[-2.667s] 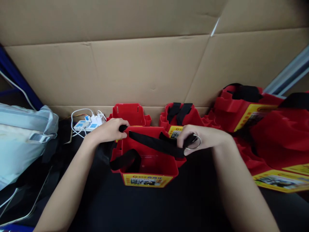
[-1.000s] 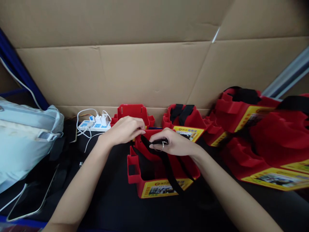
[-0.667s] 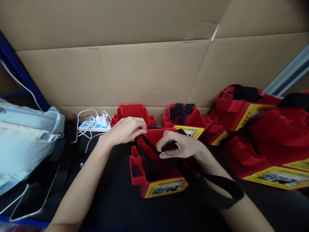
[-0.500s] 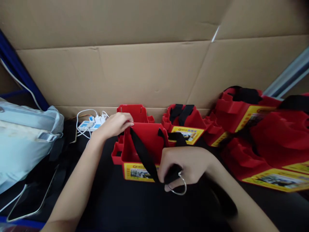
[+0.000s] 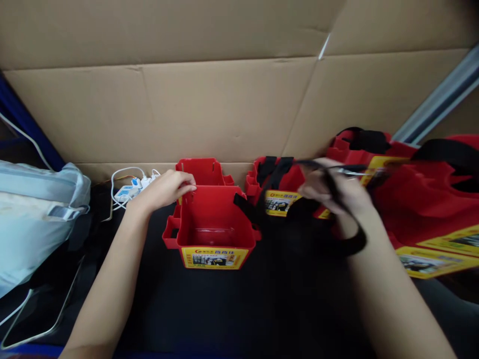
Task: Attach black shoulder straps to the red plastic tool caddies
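A red plastic box (image 5: 215, 212) with a yellow label stands in front of me, with its upright back panel and a small side pocket at left. My left hand (image 5: 166, 190) pinches the top left corner of that panel. From the panel's right side runs a black strap (image 5: 245, 205). To the right, my right hand (image 5: 329, 187) is raised and smeared by motion, closed on the strap, whose loose loop hangs over the wrist. A thin shiny metal piece (image 5: 350, 172) shows at the right hand; its shape is blurred.
Behind stand another red box (image 5: 200, 169) and a strapped one (image 5: 262, 177). Several red boxes (image 5: 415, 199) crowd the right. A power strip (image 5: 129, 192) with white cables and a pale blue bag (image 5: 33, 214) lie left. A cardboard wall (image 5: 224, 109) closes the back.
My right hand has moved up and right, drawing the black strap away from the panel's left side. My left hand stays on the panel corner. The view has shifted slightly.
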Demonstrator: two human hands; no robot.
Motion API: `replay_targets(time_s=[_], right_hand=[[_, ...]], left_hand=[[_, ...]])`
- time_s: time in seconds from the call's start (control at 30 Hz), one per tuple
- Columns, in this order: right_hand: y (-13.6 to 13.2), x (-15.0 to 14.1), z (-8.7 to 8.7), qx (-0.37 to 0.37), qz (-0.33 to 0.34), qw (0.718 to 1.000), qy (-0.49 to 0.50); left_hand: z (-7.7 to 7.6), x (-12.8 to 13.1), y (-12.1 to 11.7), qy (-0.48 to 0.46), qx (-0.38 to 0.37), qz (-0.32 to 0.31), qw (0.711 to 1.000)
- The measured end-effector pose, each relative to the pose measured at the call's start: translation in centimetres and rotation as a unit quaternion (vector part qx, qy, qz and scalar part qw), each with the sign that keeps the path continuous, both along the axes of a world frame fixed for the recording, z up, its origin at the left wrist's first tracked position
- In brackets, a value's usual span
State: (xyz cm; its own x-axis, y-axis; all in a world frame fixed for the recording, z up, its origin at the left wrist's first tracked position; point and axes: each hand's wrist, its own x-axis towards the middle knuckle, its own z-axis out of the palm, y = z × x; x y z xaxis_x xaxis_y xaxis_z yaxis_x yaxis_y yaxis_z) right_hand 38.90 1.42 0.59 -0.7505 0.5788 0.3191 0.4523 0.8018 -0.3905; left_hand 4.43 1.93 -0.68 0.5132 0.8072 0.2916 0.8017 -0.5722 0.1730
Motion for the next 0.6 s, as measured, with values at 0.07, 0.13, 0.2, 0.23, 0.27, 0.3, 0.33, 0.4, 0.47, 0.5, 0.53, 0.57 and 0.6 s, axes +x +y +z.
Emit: replay_targets(time_s=[0.07,0.13,0.2,0.23,0.27,0.3,0.33,0.4,0.47,0.5,0.53,0.57,0.6], right_hand=[[0.4,-0.8,-0.6,-0.033,-0.086,0.994,0.061],[0.9,-1.9,-1.2,-0.087,-0.146,0.981,0.096],[1.8,-3.0,-1.9,-0.136,-0.128,0.979,0.081],[2.4,-3.5,-2.3,-0.157,-0.101,0.98,0.067],[3.0,-3.8,-2.7,-0.177,-0.075,0.98,0.053],[3.6,-4.1,-3.1,-0.193,-0.053,0.979,0.041],[4.2,-4.4,-3.5,-0.204,-0.036,0.978,0.032],[5.0,-5.0,-4.2,-0.212,-0.008,0.977,0.018],[5.3,-5.9,-4.7,-0.198,0.023,0.98,0.006],[5.4,-6.3,-4.8,-0.184,0.033,0.982,-0.003],[5.4,-6.6,-5.0,-0.164,0.032,0.986,-0.018],[5.4,-6.8,-5.0,-0.136,0.013,0.99,-0.042],[5.5,-6.7,-5.2,-0.106,-0.02,0.992,-0.072]], left_hand=[[0.0,0.5,-0.3,-0.004,0.0,0.001,1.0],[0.0,1.3,-0.7,-0.012,0.009,-0.012,1.0],[-0.2,2.3,-1.0,-0.023,0.012,-0.038,0.999],[-0.3,2.7,-1.0,-0.029,0.009,-0.05,0.998],[-0.3,3.0,-1.0,-0.035,0.004,-0.06,0.998],[-0.4,3.3,-1.0,-0.042,-0.002,-0.066,0.997],[-0.5,3.4,-1.0,-0.048,-0.009,-0.071,0.996],[-0.5,3.5,-1.0,-0.057,-0.028,-0.084,0.994],[-0.4,3.6,-1.1,-0.061,-0.051,-0.1,0.992],[-0.3,3.6,-1.2,-0.061,-0.062,-0.108,0.99],[-0.2,3.7,-1.4,-0.062,-0.072,-0.115,0.989],[-0.2,3.7,-1.5,-0.063,-0.08,-0.122,0.987],[-0.1,3.8,-1.6,-0.064,-0.085,-0.129,0.986]])
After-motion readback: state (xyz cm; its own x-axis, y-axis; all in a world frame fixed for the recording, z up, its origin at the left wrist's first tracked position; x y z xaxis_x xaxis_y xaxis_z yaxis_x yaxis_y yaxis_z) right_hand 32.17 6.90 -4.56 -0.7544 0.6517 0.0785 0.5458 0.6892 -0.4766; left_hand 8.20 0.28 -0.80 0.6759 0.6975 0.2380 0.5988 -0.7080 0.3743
